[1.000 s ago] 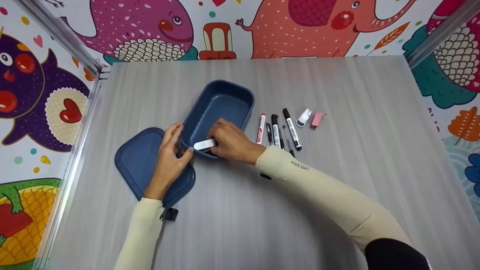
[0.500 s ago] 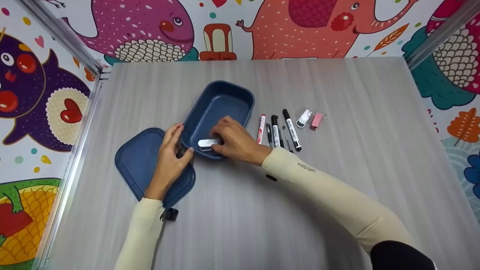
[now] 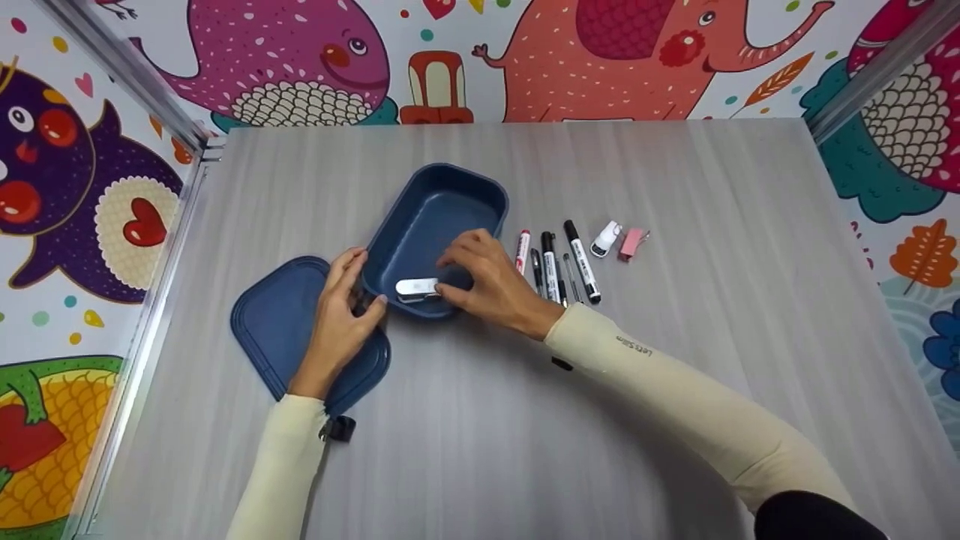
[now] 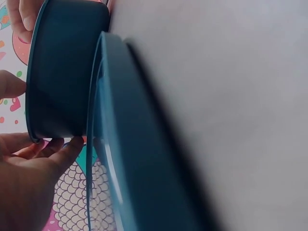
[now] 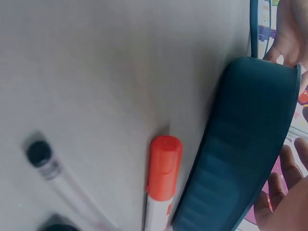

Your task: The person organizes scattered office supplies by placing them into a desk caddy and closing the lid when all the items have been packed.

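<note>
Head view: left hand [image 3: 335, 324] grips box [image 3: 439, 206] rim; right hand [image 3: 487, 285] relaxed beside white clip [image 3: 417, 287].

right hand [image 3: 489, 281] let go of white clip [image 3: 417, 286], drawn back rightward, clip lying in blue box [image 3: 450, 196]

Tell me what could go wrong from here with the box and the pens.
The right hand hovers over the blue box, just above the small white item lying inside; drawing back carelessly could catch it or tip the box. The left hand only holds the near corner, and the box edge sits by the lid, so it could slide. The red-capped pen lies against the box and may roll.
</note>
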Motion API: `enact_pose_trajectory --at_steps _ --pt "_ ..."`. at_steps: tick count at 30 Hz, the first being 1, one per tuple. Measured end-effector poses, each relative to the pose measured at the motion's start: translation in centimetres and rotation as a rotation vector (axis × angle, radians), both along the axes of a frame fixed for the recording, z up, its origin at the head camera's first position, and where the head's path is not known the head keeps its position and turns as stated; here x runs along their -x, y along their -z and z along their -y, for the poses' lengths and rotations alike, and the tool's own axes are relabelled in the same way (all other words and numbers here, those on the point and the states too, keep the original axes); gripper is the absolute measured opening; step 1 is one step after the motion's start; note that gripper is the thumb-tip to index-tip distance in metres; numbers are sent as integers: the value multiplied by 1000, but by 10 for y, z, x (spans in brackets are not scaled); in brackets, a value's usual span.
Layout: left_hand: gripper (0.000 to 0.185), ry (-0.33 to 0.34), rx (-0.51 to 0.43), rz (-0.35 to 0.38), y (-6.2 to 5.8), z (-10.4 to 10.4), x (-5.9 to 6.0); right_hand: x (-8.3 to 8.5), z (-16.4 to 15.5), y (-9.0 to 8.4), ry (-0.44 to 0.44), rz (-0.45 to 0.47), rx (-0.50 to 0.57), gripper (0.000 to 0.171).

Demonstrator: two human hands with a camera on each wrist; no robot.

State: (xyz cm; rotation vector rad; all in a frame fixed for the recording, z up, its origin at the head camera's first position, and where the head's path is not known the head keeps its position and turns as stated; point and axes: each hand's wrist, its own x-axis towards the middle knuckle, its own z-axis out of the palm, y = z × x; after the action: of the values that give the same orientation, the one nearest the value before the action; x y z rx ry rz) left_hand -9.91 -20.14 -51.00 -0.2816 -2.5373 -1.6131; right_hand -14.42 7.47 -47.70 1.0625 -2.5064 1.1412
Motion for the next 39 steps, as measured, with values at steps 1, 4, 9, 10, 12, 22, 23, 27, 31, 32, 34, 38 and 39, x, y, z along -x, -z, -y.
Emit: enact_pose_trajectory --at_steps 1,4,9,10,12,22,23,27,31,32,34,38,39 --pt "74 -3 2 -4 0 1 0 -1 -1 1 -1 -13 12 26" --pt "73 -10 5 -21 2 2 0 -3 -4 3 -3 -38 39 25" --pt "73 -6 -6 -44 3 1 0 -9 -9 5 1 -39 59 26" --pt "73 -6 -7 -44 3 1 0 -10 -10 5 2 -44 63 26" --pt "73 -5 -6 -32 3 0 0 -11 -12 7 4 -58 75 26" --pt "74 -3 9 -17 2 -2 0 -16 -24 17 33 -130 125 27" --pt "74 -6 11 -19 2 -2 0 -17 -25 18 36 -134 128 28" --pt "73 -9 15 -19 3 -1 1 -20 -31 20 48 -142 134 30" --pt "74 -8 14 -11 2 -1 0 -23 -37 20 55 -139 143 30" --pt "74 -8 12 -10 2 -1 0 -24 -38 20 55 -138 146 30" --pt "74 -7 9 -8 2 -1 0 -25 -42 20 56 -131 151 31" --pt "75 -2 -7 -7 1 -1 0 -25 -49 23 60 -143 165 33" --pt "74 0 -12 -5 1 -1 0 -25 -51 23 63 -150 167 34"
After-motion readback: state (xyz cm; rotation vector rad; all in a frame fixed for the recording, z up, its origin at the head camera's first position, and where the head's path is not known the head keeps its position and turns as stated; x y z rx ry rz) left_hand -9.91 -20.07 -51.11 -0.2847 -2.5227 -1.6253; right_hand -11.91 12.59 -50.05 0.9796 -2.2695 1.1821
